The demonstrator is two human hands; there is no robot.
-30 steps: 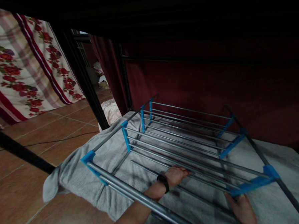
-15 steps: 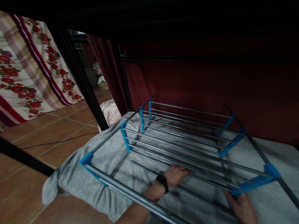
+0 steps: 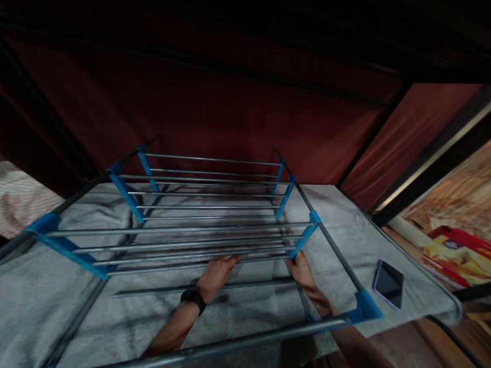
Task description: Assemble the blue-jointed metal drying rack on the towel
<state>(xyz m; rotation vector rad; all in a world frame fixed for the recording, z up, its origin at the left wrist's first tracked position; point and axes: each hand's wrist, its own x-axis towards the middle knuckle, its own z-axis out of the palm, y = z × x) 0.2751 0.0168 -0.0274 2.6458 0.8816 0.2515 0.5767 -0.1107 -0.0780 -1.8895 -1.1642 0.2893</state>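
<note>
A shelf rack of thin metal rods [image 3: 190, 229] and blue plastic brackets lies flat over a grey towel [image 3: 29, 294] in dim light. My left hand [image 3: 215, 272], with a black band at the wrist, reaches in beneath the rods; its fingers lie stretched out on the towel with the tips at the nearest rod. My right hand [image 3: 301, 270] is closed round the lower end of a blue bracket [image 3: 300, 241] on the rack's right side. A loose rod [image 3: 160, 290] rests on the towel just in front of my left hand.
A dark phone [image 3: 388, 284] lies on the towel to the right of the rack. A dark red curtain [image 3: 225, 108] hangs close behind. A black frame post [image 3: 433, 160] runs at the right, with colourful printed packaging [image 3: 467, 255] beyond it.
The view has swung to the right, so the flowered cloth and tiled floor are gone and the phone shows. My right hand has moved from the near corner bracket to one further in.
</note>
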